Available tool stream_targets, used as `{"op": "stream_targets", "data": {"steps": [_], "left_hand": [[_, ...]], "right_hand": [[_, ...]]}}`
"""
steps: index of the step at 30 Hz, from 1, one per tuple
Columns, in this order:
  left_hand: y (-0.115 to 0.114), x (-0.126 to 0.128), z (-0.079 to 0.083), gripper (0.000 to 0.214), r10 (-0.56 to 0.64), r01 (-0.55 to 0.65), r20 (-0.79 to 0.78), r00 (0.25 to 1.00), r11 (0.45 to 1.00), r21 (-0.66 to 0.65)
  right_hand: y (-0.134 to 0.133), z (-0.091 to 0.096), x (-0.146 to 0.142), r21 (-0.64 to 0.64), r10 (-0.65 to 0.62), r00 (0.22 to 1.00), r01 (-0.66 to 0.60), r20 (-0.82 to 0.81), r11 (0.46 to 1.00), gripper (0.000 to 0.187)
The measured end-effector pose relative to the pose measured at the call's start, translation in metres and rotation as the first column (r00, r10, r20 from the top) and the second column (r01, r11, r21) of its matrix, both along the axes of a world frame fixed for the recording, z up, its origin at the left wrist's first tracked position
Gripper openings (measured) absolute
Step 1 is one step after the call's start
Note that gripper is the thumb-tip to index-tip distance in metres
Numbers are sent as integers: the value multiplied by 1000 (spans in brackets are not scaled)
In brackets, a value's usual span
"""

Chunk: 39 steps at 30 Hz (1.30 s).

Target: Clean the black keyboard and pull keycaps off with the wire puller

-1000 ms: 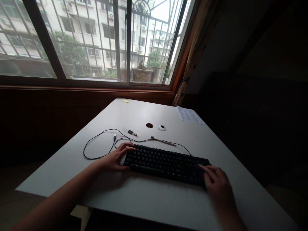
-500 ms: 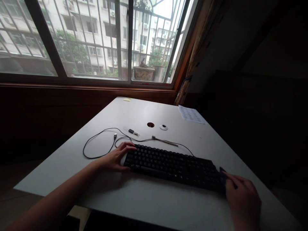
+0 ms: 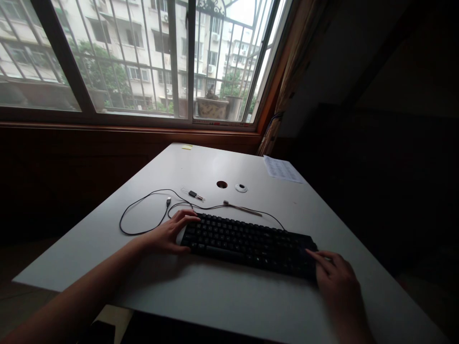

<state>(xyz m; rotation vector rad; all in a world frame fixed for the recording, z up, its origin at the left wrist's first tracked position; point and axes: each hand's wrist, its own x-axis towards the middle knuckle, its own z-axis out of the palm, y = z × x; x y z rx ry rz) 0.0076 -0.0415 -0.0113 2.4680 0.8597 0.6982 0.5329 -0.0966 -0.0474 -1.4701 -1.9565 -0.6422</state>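
While keyboard (image 3: 247, 243) lies crosswise, right end nearer

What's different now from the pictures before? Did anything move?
The right hand moved: it slid out past the right end of the keyboard, then came back left to it. It's too dark to tell whether it holds something. The left hand stayed on the keyboard's left end, and the keyboard, cable and brush lie as before.
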Motion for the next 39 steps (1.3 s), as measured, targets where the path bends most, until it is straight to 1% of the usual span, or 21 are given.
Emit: {"op": "stream_targets", "data": {"steps": [3, 6, 8, 10, 12, 14, 16, 18, 21, 23, 26, 30, 33, 36, 38, 39], "left_hand": [[0, 0, -1, 84, 6, -6, -10, 1000, 1000, -2], [1, 0, -1, 84, 4, -4, -9, 1000, 1000, -1], [0, 0, -1, 84, 1, -1, -11, 1000, 1000, -2], [0, 0, 0, 83, -1, 1, -9, 1000, 1000, -4], [0, 0, 0, 83, -2, 2, 0, 1000, 1000, -9], [0, 0, 0, 82, -3, 3, 6, 1000, 1000, -17], [0, 0, 0, 81, -3, 3, 3, 1000, 1000, -26], [-1, 0, 1, 80, -3, 3, 4, 1000, 1000, -29], [-1, 0, 2, 80, -10, 10, 9, 1000, 1000, -27], [-1, 0, 2, 79, -10, 11, 8, 1000, 1000, -23], [-1, 1, 3, 79, -5, 5, 2, 1000, 1000, -24], [-2, 2, 5, 78, -3, 3, -5, 1000, 1000, -29], [-3, 2, 6, 77, -2, 2, 2, 1000, 1000, -23], [-3, 2, 7, 77, -2, 2, -3, 1000, 1000, -25], [-2, 2, 6, 77, 0, 0, -10, 1000, 999, -32], [-2, 1, 6, 77, 1, -2, -12, 1000, 999, -36]], "right_hand": [[-2, -2, 14, 67, -129, 991, 126, 38, 990, 32], [-6, 0, 21, 80, -213, 976, 209, 38, 975, 34], [-8, 2, 21, 103, -271, 962, 271, -8, 957, 34], [-9, 4, 17, 134, -289, 954, 298, -79, 945, 33], [-9, 7, 9, 145, -233, 964, 251, -128, 957, 32], [-7, 9, -3, 116, -122, 984, 138, -133, 984, 30], [-5, 10, -14, 53, -13, 992, 20, -128, 998, 28], [-4, 9, -21, -2, 64, 989, -65, -131, 998, 27], [-2, 6, -22, -45, 113, 985, -120, -134, 992, 28], [-1, 3, -19, -60, 109, 986, -118, -123, 991, 28], [0, 0, -12, -49, 59, 994, -64, -88, 997, 29], [-2, -2, 2, 26, -76, 997, 76, 10, 997, 30], [-4, 1, 6, 92, -153, 988, 153, -9, 984, 31], [-7, 7, -3, 122, -135, 987, 145, -93, 982, 28], [-8, 12, -14, 117, -63, 989, 79, -131, 990, 27], [-7, 14, -20, 94, -11, 990, 24, -138, 995, 28]]}}
